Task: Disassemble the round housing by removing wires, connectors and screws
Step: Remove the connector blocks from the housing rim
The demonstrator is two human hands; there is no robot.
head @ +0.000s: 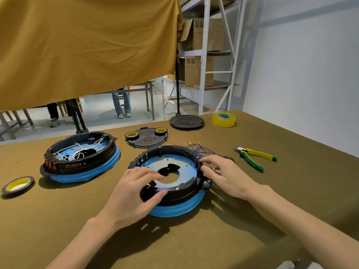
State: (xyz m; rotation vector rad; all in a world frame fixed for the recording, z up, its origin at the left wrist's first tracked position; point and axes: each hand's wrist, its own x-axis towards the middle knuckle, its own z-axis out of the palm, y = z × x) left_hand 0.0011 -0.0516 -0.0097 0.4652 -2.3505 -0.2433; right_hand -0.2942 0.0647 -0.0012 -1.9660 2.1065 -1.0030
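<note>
- Your left hand (pixel 134 193) is gripping the near-left rim of the round housing (pixel 171 177), thumb pressing the black outer wall and fingers curling over the rim into the bowl.
- Your right hand (pixel 223 175) is resting at the housing's 3 o'clock edge, fingers bent; a thin metal tool tip (pixel 216 170) is showing beneath them, but I cannot tell whether you are holding it.
- The housing is sitting at the centre of the table (pixel 272 200), black ring on a blue base, with a pale blue plate lying inside.
- A bundle of blue wires (pixel 200 149) with gold terminals is lying on the table at the housing's 1 o'clock, just beside the rim.
- A second housing (pixel 81 156), with white wires inside it, is sitting at 9 o'clock from the first.
- A black cover (pixel 146 137) carrying two tape rolls is lying at 12 o'clock.
- Green-and-yellow cutters (pixel 254 157) are lying at 3 o'clock, well apart from your right hand.
- A clear yellow tape roll (pixel 223 119) is standing at 1 o'clock, and another tape roll (pixel 18 186) is lying at the far left.
</note>
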